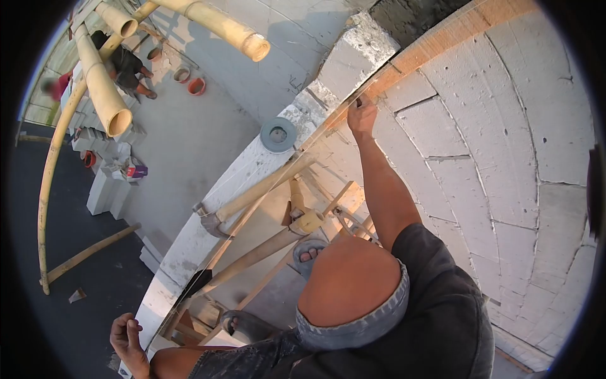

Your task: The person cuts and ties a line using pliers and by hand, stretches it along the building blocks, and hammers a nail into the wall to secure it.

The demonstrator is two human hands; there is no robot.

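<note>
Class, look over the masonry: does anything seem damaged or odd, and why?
Yes: the pale block beyond the right hand, toward the upper end of the narrow wall, looks damaged. Its surface is rough and pitted with ragged edges, unlike the flatter blocks at the picture's right.

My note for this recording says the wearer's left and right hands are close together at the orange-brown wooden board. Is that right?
Not quite: the head view shows the right hand at the orange-brown wooden board, but the left hand is far from it, at lower left near the white wall.
</note>
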